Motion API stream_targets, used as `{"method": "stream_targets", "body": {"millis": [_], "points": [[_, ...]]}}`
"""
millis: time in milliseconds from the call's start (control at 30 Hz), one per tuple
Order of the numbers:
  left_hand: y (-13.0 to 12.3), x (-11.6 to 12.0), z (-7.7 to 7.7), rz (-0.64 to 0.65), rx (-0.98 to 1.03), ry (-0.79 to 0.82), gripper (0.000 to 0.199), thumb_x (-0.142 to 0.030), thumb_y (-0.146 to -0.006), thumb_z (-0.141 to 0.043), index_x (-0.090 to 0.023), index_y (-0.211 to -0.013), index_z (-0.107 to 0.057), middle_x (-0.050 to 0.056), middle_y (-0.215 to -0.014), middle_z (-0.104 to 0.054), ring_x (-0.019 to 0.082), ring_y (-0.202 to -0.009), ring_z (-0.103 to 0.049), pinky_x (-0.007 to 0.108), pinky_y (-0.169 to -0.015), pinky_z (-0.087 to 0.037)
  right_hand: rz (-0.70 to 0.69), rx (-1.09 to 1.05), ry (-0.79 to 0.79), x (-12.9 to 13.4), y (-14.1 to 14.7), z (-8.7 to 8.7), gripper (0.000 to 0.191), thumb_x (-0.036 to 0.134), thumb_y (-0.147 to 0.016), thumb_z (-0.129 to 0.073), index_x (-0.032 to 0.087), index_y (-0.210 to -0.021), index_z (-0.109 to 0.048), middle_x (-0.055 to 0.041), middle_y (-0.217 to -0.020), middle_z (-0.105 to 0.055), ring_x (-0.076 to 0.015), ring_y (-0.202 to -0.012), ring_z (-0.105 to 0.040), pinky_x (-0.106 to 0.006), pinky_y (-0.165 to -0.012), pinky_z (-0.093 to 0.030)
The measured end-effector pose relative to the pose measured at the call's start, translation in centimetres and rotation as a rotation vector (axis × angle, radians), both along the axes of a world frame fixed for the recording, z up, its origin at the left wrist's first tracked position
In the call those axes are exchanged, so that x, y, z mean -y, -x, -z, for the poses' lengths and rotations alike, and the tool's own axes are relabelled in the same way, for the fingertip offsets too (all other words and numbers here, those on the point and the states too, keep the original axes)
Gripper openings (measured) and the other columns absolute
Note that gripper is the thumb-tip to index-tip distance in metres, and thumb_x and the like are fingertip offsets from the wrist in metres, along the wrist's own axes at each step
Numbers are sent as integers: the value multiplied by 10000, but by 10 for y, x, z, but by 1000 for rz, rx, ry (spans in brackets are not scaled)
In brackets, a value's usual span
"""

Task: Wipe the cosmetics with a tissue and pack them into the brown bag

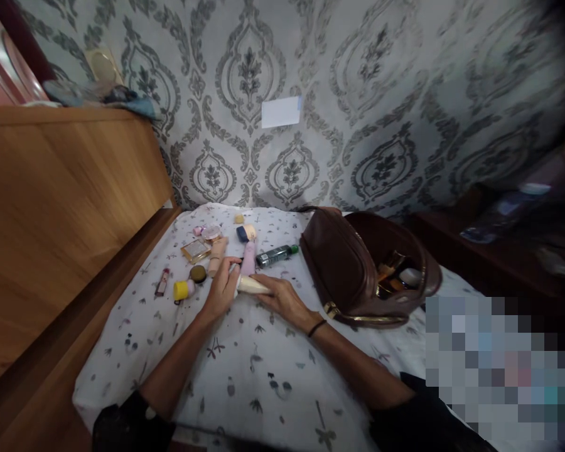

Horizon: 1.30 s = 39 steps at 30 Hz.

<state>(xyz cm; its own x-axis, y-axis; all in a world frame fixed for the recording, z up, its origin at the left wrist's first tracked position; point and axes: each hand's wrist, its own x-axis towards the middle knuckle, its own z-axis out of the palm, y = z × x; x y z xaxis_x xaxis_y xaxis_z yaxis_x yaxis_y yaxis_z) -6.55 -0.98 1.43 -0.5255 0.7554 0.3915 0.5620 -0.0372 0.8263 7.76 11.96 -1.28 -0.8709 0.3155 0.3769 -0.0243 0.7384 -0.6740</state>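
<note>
Between my two hands lies a cream-coloured tube (253,285), held level just above the patterned sheet. My left hand (223,287) is closed round its white end, and my right hand (285,299) grips the other end. Just beyond them are a pink tube (248,257) and a beige tube (217,256). A dark green bottle with a green cap (275,256) lies to the right of these. Left of my hands sit a yellow-capped container (182,289) and a round olive-brown lid or jar (198,274).
An unzipped brown bag (343,263) with several items inside stands at the right. More cosmetics, including a gold-edged square case (196,251) and a small pinkish tube (162,282), lie to the left. A wooden cabinet (70,220) borders the left side; a patterned wall (320,157) rises behind.
</note>
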Motion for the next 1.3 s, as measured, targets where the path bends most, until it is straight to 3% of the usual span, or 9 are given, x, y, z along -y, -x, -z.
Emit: {"method": "stream_targets", "body": {"millis": [233, 433, 500, 667, 733, 800, 933, 1100, 1300], "points": [[-5, -3, 5, 126, 334, -26, 297, -465, -945, -414, -204, -934, -555, -30, -686, -472, 121, -573, -453, 220, -534, -374, -57, -51, 242, 11, -20, 11, 400, 294, -822, -671, 191, -1209, -668, -78, -1156, -712, -239, -996, -675, -326, -873, -516], [-2, -9, 13, 5, 316, -38, 321, -478, -942, -393, -197, -927, -547, -26, -704, -500, 113, -563, -456, 210, -512, -369, -39, -76, 391, 15, -21, 7, 401, 317, -805, -681, 177, -1181, -667, -56, -1073, -720, -221, -945, -666, -310, -830, -527], [0, -11, 13, -47, 220, -36, 276, -428, -950, -400, -197, -926, -549, -11, -751, -533, 130, -645, -501, 220, -580, -411, 29, -103, 363, 12, -21, 7, 395, 314, -820, -661, 182, -1192, -651, -57, -1075, -716, -221, -949, -661, -318, -838, -526], [-3, -15, 12, -103, -267, 187, 176, -284, -953, -412, -195, -927, -563, 51, -928, -618, 204, -928, -593, 333, -862, -468, 320, -239, 133, -3, -21, 19, 429, 284, -921, -515, 195, -1340, -534, -122, -1258, -622, -261, -1135, -587, -413, -995, -465], [-9, -21, 10, -115, -323, 267, 145, -275, -934, -477, -178, -983, -573, 96, -1028, -619, 242, -987, -603, 373, -884, -468, 406, -217, 18, -7, -21, 24, 462, 245, -936, -464, 197, -1395, -484, -135, -1205, -609, -275, -1111, -570, -448, -996, -457], [-16, -29, 5, -164, -432, 442, 235, -325, -928, -528, -146, -1077, -563, 148, -1116, -602, 274, -986, -626, 386, -848, -486, 460, -158, -85, -9, -20, 29, 484, 212, -933, -439, 185, -1416, -464, -142, -1129, -597, -290, -1052, -553, -473, -965, -463], [-26, -46, -9, -242, -616, 782, 470, -430, -907, -578, -82, -1215, -513, 226, -1223, -573, 326, -1009, -656, 392, -807, -505, 488, -76, -229, -6, -19, 30, 491, 179, -925, -428, 156, -1415, -459, -155, -1097, -565, -302, -1005, -507, -477, -921, -460], [-26, -53, -19, -244, -610, 835, 474, -339, -869, -593, -26, -1215, -511, 260, -1192, -612, 357, -1025, -664, 401, -809, -504, 468, -50, -291, -3, -23, 26, 524, 136, -858, -492, 148, -1382, -471, -143, -1094, -547, -298, -1020, -477, -450, -923, -441], [-25, -37, -23, -212, -606, 868, 458, -372, -879, -528, -34, -1188, -529, 242, -1097, -683, 354, -1013, -677, 378, -800, -490, 420, 9, -293, -1, -25, 18, 503, 25, -748, -494, 177, -1214, -606, -126, -1095, -571, -282, -1018, -484, -408, -905, -425]]}}
